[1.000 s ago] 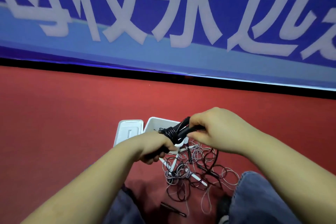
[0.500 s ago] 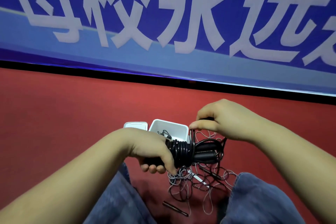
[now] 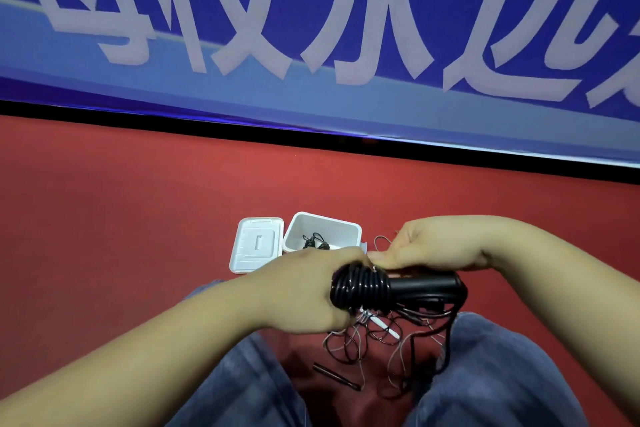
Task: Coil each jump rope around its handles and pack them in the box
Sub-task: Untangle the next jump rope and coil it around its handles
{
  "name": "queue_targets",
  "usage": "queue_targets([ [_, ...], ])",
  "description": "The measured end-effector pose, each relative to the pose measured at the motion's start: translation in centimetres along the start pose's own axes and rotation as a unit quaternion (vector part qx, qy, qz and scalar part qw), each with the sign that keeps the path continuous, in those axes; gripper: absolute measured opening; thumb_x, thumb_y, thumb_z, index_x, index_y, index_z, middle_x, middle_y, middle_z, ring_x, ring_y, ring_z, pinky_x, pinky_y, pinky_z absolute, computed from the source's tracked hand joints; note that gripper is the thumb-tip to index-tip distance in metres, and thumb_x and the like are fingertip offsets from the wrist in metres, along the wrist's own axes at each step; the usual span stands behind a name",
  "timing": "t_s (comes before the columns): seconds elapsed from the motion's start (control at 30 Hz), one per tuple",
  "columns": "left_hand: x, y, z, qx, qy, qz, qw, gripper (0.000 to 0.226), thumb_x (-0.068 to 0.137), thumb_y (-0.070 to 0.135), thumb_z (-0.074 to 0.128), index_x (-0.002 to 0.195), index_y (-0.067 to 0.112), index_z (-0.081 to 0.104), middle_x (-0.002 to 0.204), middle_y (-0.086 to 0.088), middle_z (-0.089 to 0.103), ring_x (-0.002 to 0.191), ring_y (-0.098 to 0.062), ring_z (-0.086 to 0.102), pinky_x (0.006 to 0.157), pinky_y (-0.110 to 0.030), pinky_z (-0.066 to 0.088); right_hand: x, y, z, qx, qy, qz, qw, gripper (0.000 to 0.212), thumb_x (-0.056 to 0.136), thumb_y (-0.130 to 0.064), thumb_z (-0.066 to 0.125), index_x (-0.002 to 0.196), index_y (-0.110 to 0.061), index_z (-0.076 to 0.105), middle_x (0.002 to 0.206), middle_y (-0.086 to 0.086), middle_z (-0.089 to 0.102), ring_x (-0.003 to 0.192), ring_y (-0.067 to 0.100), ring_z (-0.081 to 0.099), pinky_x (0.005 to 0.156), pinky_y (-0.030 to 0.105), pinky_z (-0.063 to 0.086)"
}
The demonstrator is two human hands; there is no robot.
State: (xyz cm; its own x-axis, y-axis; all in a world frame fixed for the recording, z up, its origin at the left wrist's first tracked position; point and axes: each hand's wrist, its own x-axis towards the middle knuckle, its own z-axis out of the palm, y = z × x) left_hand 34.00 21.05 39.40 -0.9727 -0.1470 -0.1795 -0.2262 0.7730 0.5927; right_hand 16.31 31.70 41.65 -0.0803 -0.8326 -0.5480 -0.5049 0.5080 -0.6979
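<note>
The left hand (image 3: 304, 291) is curled around one end of a black jump rope (image 3: 391, 288), gripping the handles where the cord is wound around them in tight glossy turns. The right hand (image 3: 436, 246) sits above the bare stretch of the handles, its fingers (image 3: 384, 257) bent and pinching at the cord just beside the last turn of the coil. The bundle is held level in the air above the person's lap, with a loose length of black cord hanging from its right end down past the right knee.

Below the hands, on the red floor (image 3: 121, 236) between the person's blue-jeaned legs (image 3: 502, 374), lies a tangle of thin ropes (image 3: 377, 343) with a white handle showing in it. A single dark handle (image 3: 336, 376) lies nearer the person, apart from the tangle.

Just beyond the hands stands an open white box (image 3: 322, 230) with a small dark coiled bundle inside. Its white lid (image 3: 256, 244) lies flat on the floor, touching the box on its left side. Along the far edge of the floor runs a blue banner (image 3: 311, 28) with large white characters.
</note>
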Motion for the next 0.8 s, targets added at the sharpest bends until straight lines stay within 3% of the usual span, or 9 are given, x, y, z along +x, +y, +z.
queue_targets([
  [0.07, -0.1, 0.1, 0.1, -0.027, 0.066, -0.004, 0.997, 0.039, 0.074, 0.022, 0.07, 0.102, 0.037, 0.045, 0.078, 0.011, 0.06, 0.072, -0.008, 0.054, 0.066, -0.023, 0.046, 0.3, 1.1, 0.1, 0.134, -0.077, 0.0, 0.988, 0.05, 0.059, -0.066, 0.071, 0.061, -0.016, 0.069, 0.057, 0.003, 0.062, 0.046, 0.012, 0.052, 0.046, 0.021, 0.042],
  [0.13, 0.0, 0.0, 0.1, -0.023, 0.133, 0.002, 0.991, 0.041, 0.074, 0.023, 0.069, 0.1, 0.041, 0.043, 0.081, 0.01, 0.06, 0.072, -0.009, 0.054, 0.067, -0.027, 0.047, 0.8, 1.9, 1.0, 0.332, -0.164, -0.042, 0.928, 0.044, 0.067, -0.046, 0.079, 0.085, -0.007, 0.072, 0.068, 0.011, 0.065, 0.052, 0.013, 0.059, 0.048, 0.019, 0.044],
  [0.17, 0.1, 0.1, 0.0, -0.018, 0.162, -0.003, 0.987, 0.04, 0.074, 0.024, 0.068, 0.098, 0.042, 0.042, 0.081, 0.011, 0.059, 0.073, -0.01, 0.053, 0.067, -0.027, 0.047, 1.0, 2.1, 1.4, 0.403, -0.164, -0.045, 0.899, 0.034, 0.067, -0.037, 0.081, 0.08, -0.007, 0.072, 0.058, 0.006, 0.061, 0.043, 0.008, 0.054, 0.044, 0.016, 0.041],
  [0.27, 0.3, 0.0, 0.3, 0.001, 0.234, -0.004, 0.972, 0.037, 0.074, 0.026, 0.066, 0.095, 0.045, 0.041, 0.081, 0.013, 0.057, 0.076, -0.014, 0.051, 0.066, -0.026, 0.043, 1.3, 2.0, 3.3, 0.497, -0.038, -0.04, 0.866, 0.031, 0.077, -0.026, 0.057, 0.049, -0.011, 0.057, 0.031, -0.007, 0.033, 0.024, 0.001, 0.028, 0.033, 0.013, 0.024],
  [0.37, 0.1, -0.3, 0.7, -0.008, 0.27, -0.042, 0.962, 0.035, 0.076, 0.03, 0.067, 0.102, 0.039, 0.046, 0.083, 0.012, 0.056, 0.081, -0.019, 0.055, 0.067, -0.029, 0.043, 1.3, 1.5, 5.2, 0.508, 0.057, -0.035, 0.859, 0.043, 0.095, -0.018, 0.031, 0.055, -0.011, 0.046, 0.034, -0.004, 0.028, 0.025, 0.005, 0.021, 0.03, 0.015, 0.02],
  [0.5, 0.5, -1.3, 0.6, -0.02, 0.274, -0.11, 0.955, 0.033, 0.076, 0.027, 0.065, 0.102, 0.038, 0.047, 0.082, 0.009, 0.06, 0.08, -0.022, 0.057, 0.062, -0.029, 0.041, 0.6, 0.9, 6.4, 0.341, 0.164, -0.042, 0.925, 0.048, 0.1, -0.033, 0.033, 0.071, -0.007, 0.061, 0.038, 0.002, 0.044, 0.029, 0.011, 0.035, 0.035, 0.018, 0.027],
  [0.67, 1.2, -2.3, 0.6, 0.027, 0.28, -0.163, 0.945, 0.026, 0.08, 0.026, 0.058, 0.102, 0.035, 0.045, 0.07, 0.012, 0.05, 0.073, -0.021, 0.048, 0.057, -0.03, 0.033, -1.2, 0.3, 6.7, 0.09, 0.171, -0.067, 0.979, 0.03, 0.098, -0.034, 0.041, 0.096, -0.013, 0.063, 0.046, -0.005, 0.054, 0.036, 0.007, 0.048, 0.042, 0.017, 0.037],
  [0.73, 1.4, -2.6, 0.5, 0.066, 0.26, -0.174, 0.947, 0.026, 0.081, 0.027, 0.055, 0.104, 0.032, 0.043, 0.071, 0.009, 0.048, 0.072, -0.023, 0.046, 0.059, -0.03, 0.033, -2.1, -0.2, 6.2, -0.115, 0.225, -0.082, 0.964, 0.025, 0.093, -0.04, 0.048, 0.095, -0.02, 0.063, 0.048, -0.01, 0.051, 0.042, 0.005, 0.046, 0.046, 0.015, 0.032],
  [0.8, 1.5, -2.7, 0.5, 0.094, 0.233, -0.172, 0.952, 0.026, 0.081, 0.027, 0.053, 0.104, 0.03, 0.042, 0.079, 0.007, 0.051, 0.072, -0.024, 0.046, 0.06, -0.029, 0.034, -2.7, -1.1, 5.3, -0.291, 0.271, -0.1, 0.912, 0.023, 0.092, -0.043, 0.049, 0.095, -0.023, 0.062, 0.059, -0.009, 0.053, 0.055, 0.008, 0.048, 0.052, 0.021, 0.033],
])
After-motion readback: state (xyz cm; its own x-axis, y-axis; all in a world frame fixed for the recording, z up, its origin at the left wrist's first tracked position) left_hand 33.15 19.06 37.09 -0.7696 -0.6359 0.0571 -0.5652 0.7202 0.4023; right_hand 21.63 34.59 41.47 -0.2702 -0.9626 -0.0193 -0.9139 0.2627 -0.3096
